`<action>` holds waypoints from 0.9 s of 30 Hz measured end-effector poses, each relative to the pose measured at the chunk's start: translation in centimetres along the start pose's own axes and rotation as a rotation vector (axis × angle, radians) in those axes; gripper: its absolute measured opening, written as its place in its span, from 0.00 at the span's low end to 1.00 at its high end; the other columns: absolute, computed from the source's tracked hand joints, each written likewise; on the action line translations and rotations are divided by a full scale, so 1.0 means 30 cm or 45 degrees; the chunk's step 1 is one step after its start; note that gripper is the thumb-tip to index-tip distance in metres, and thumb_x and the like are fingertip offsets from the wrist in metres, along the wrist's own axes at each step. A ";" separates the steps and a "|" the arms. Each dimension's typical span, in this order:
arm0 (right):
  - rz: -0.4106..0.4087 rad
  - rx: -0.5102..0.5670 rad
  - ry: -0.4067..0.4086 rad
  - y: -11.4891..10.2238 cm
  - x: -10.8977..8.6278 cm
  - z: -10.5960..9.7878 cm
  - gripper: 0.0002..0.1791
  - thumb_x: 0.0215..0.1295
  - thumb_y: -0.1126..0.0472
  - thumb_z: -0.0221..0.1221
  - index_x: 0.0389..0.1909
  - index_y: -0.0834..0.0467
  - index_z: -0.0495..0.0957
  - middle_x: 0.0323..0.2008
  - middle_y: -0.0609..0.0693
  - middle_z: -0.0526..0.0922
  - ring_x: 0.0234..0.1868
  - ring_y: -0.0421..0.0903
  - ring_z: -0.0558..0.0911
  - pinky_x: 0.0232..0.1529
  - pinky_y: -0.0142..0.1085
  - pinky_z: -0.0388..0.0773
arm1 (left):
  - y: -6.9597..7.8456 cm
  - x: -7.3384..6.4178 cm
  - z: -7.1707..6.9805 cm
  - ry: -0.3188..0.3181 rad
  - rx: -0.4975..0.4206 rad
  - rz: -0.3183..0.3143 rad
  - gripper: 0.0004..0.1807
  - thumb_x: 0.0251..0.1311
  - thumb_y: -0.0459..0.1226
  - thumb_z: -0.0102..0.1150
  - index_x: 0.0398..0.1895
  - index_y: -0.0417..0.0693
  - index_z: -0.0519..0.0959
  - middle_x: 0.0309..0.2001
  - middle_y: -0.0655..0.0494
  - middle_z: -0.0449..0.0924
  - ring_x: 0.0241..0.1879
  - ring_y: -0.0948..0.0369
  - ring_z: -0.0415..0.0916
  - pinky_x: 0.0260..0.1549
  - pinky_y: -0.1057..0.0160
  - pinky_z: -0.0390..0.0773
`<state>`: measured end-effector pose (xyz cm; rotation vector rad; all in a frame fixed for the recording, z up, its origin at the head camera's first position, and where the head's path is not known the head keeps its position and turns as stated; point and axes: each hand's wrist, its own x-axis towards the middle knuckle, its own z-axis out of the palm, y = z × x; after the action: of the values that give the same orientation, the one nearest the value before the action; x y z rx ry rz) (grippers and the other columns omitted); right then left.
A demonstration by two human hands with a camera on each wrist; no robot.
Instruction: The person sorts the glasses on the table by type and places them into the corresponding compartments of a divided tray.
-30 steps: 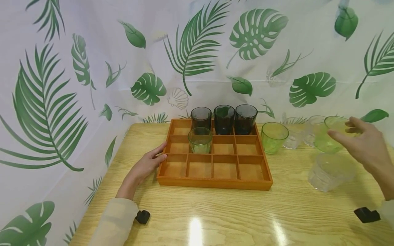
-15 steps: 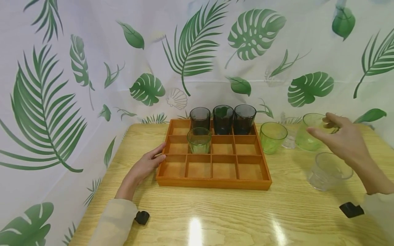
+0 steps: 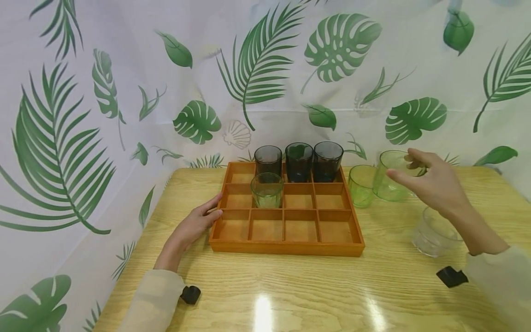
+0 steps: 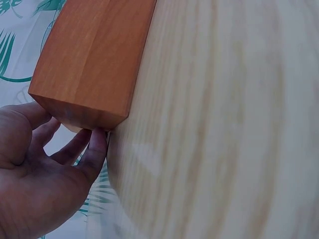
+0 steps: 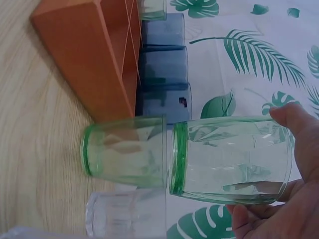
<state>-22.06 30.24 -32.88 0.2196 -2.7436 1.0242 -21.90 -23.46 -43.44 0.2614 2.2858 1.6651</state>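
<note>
My right hand (image 3: pixel 435 184) grips a green drinking glass (image 3: pixel 390 184) by its rim, thumb and fingers on opposite sides. In the right wrist view this glass (image 5: pixel 229 159) is raised off the table, higher than a second green glass (image 5: pixel 129 152) standing beside the tray's right side. My left hand (image 3: pixel 195 226) holds the left side of the wooden divided tray (image 3: pixel 286 248), its fingers at the tray's edge (image 4: pixel 89 84) in the left wrist view. A third green glass (image 3: pixel 267 193) stands in the middle row, second compartment from the left.
Three dark grey glasses (image 3: pixel 299 163) stand in the tray's back row, leaving its left compartment bare. A clear glass (image 3: pixel 429 237) stands on the wooden table (image 3: pixel 311 295) below my right forearm. Another clear glass (image 5: pixel 127 214) is near the green ones. A leaf-print cloth (image 3: pixel 265 115) hangs behind.
My right hand has carried the green glass leftward, away from the clear glasses and up to the standing green one. My left hand stays at the tray's side.
</note>
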 end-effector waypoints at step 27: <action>-0.146 0.097 -0.081 -0.200 0.056 0.171 0.47 0.67 0.42 0.68 0.76 0.66 0.64 0.63 0.66 0.76 0.59 0.62 0.74 0.49 0.53 0.72 | 0.008 -0.003 0.001 -0.011 -0.006 0.012 0.34 0.82 0.41 0.46 0.85 0.53 0.47 0.83 0.41 0.40 0.79 0.42 0.46 0.74 0.40 0.54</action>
<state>-23.15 22.26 -32.49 0.4238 -2.7137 1.1098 -21.82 -23.39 -43.22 0.2778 2.2777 1.6700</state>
